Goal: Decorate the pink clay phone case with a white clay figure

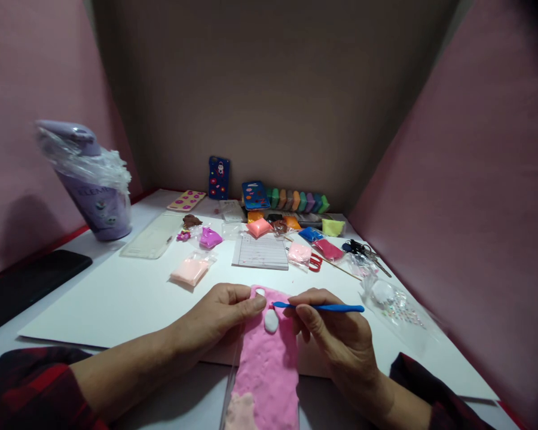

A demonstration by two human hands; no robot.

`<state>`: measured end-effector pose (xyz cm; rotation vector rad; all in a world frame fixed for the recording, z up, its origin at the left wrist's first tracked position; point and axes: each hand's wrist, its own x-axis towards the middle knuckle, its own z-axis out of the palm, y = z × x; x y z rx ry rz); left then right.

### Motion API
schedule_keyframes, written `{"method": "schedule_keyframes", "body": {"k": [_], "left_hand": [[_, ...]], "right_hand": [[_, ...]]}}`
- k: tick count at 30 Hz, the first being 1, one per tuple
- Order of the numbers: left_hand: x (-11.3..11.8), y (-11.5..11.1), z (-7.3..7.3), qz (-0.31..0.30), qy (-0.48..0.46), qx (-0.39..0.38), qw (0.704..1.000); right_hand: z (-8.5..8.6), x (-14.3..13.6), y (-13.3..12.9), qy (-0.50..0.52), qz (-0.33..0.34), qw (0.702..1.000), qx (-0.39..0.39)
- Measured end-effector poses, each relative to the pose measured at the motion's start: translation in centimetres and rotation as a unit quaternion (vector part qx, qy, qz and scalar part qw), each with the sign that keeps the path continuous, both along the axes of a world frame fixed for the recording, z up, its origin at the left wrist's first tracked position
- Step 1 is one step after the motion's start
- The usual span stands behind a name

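Note:
A phone case [269,370] covered in bumpy pink clay, with a peach patch at its lower left, extends toward me past the board's front edge. My left hand [226,316] grips its upper left side, thumb on top near the camera cutout. A white clay oval [271,321] lies on the pink layer, with a small red-pink bit just above it. In my right hand [336,328] is a blue clay modelling tool [336,308], pinched like a pen. Its tip touches or hovers at that red-pink bit; I cannot tell which.
On the white board [116,310] lie clay packets, a lined notepad [260,251], a clear case [152,236], red scissors [315,263] and a bag of beads [399,307]. Decorated cases [219,178] and a clay row stand behind. A purple tumbler [92,191] and black phone [36,280] are left.

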<state>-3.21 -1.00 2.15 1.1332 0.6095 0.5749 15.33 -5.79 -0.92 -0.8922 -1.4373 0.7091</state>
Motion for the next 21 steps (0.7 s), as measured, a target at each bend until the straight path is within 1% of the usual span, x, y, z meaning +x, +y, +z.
{"method": "schedule_keyframes", "body": {"k": [7,15,21], "left_hand": [[-0.08,-0.03,0.07,-0.004,0.008,0.003,1.000],[0.19,-0.22,0.32,-0.010,-0.027,-0.023,0.999],[0.19,-0.10,0.23,-0.005,-0.026,-0.009,1.000]], "right_hand": [[0.11,-0.05,0.02,-0.003,0.008,1.000,-0.003],[0.22,-0.12,-0.02,0.002,0.014,1.000,0.001],[0.03,0.00,-0.02,-0.004,0.009,1.000,0.009]]}}
